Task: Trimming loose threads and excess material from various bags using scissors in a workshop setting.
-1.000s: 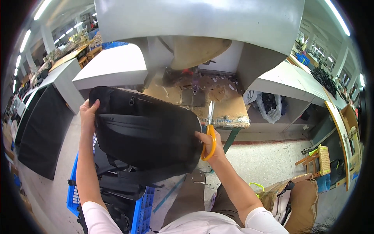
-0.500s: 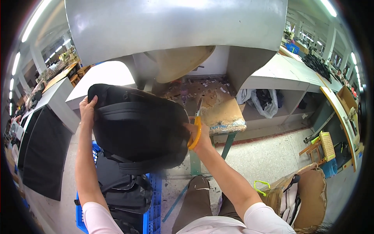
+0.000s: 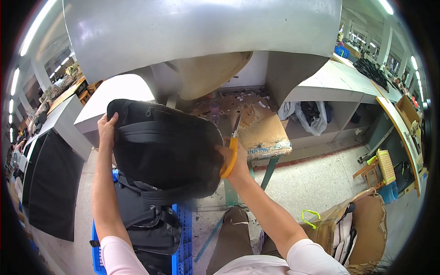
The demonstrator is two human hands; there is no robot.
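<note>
A black backpack is held up in the air in front of the seated person, between both hands and above a blue plastic crate. Its upper left corner is gripped by the left hand, the fingers curled over the edge and closed on the fabric. Its right edge is met by the right hand, which is closed around the orange handles of a pair of scissors; the blades are pointed upward and away from the person, and their tips are seen over the stool behind. Whether the right-hand fingers also pinch the backpack cannot be told, as the contact is hidden behind the bag's edge.

A zip is seen near the top of the backpack, and padded straps run across its face and hang at its lower edge. More black bags are piled in the blue crate directly beneath it. Just beyond the right hand, a worn padded stool with green metal legs is littered with scraps. A grey curved metal table fills the upper part of the view. A cardboard box with dark goods stands at the lower right, a yellow-green clip lying beside it on the speckled floor.
</note>
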